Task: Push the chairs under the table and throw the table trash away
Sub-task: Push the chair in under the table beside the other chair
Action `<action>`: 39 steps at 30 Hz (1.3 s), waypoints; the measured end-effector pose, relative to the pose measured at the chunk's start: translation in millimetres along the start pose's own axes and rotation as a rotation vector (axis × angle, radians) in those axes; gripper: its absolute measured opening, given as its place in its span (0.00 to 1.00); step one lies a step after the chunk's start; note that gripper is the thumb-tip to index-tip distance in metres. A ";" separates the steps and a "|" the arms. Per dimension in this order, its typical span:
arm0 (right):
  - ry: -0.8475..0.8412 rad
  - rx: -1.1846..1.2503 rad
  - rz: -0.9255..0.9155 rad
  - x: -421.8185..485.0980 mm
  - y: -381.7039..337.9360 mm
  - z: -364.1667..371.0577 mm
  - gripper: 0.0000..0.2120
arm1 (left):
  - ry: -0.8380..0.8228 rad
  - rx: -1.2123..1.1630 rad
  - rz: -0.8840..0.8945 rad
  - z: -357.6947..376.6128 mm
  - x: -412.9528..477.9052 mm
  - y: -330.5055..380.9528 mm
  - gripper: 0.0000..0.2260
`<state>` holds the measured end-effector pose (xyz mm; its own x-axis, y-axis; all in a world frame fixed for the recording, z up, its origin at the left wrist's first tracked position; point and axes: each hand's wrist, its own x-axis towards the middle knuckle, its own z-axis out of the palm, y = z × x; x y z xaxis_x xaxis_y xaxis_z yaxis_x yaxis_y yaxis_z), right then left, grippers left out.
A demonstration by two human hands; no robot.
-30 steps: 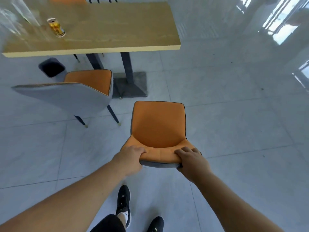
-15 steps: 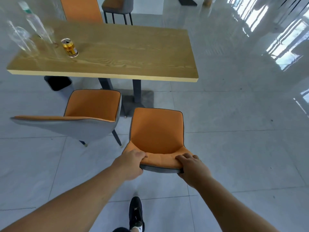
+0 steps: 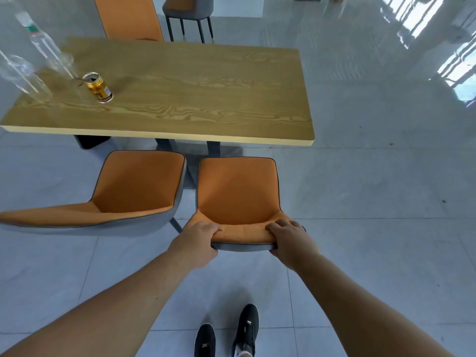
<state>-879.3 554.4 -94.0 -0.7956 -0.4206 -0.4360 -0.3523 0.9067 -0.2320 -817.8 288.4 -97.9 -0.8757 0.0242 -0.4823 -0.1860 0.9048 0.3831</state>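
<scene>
An orange chair (image 3: 238, 191) with a grey shell stands just short of the wooden table (image 3: 195, 99), its seat front close to the table's near edge. My left hand (image 3: 197, 240) grips the left end of its backrest top and my right hand (image 3: 291, 237) grips the right end. A second orange chair (image 3: 134, 186) stands to its left, turned at an angle. On the table's left part are a gold can (image 3: 98, 87) and two clear plastic bottles (image 3: 43, 45), (image 3: 19, 74).
A dark bin (image 3: 90, 141) shows under the table's left side, beside the table's dark legs (image 3: 212, 149). Two more chairs (image 3: 128, 18), (image 3: 189, 11) stand beyond the table. Glossy tiled floor stretches to the right. My feet (image 3: 229, 336) are below.
The chair in both hands has slid forward toward the table, and I have stepped along with it. The table now fills more of the view.
</scene>
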 end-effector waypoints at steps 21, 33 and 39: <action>0.045 -0.239 -0.027 50.4 -152.4 17.6 0.13 | 0.228 0.479 -0.271 -101.5 -34.0 -218.6 0.18; 0.017 -0.334 0.009 52.5 -161.8 19.0 0.13 | 0.266 0.401 0.057 -98.6 -39.9 -255.7 0.21; -0.028 -0.287 -0.119 57.7 -181.5 16.9 0.10 | 0.267 0.398 0.131 -101.4 -38.2 -257.9 0.20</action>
<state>-852.9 365.1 -91.7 -0.7282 -0.5211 -0.4452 -0.5698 0.8213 -0.0293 -781.5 11.1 -98.4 -0.9736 0.0858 -0.2117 0.0722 0.9948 0.0712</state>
